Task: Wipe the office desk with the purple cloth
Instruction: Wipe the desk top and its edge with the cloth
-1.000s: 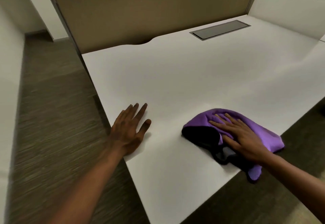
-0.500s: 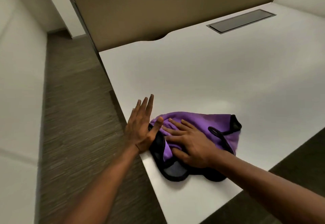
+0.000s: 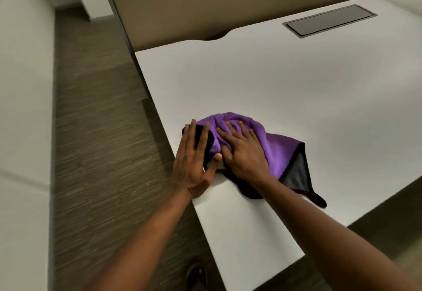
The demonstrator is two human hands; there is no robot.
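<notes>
The purple cloth [image 3: 277, 144], black-edged with a grey underside, lies bunched on the white office desk [image 3: 285, 80] near its left edge. My right hand [image 3: 243, 153] presses flat on top of the cloth with fingers spread. My left hand [image 3: 194, 162] lies flat at the desk's left edge, its straight fingers over the cloth's black corner and its thumb touching the cloth beside my right hand.
A tan partition panel [image 3: 205, 0] stands along the desk's far side. A dark cable hatch [image 3: 328, 20] is set into the desk at the back right. Brown carpet floor [image 3: 96, 130] runs to the left, beside a white wall [image 3: 22, 85]. A foot [image 3: 195, 274] shows below.
My right hand slid the cloth left across the desk to the left edge, meeting my left hand. The left hand now overlaps the cloth's black corner.
</notes>
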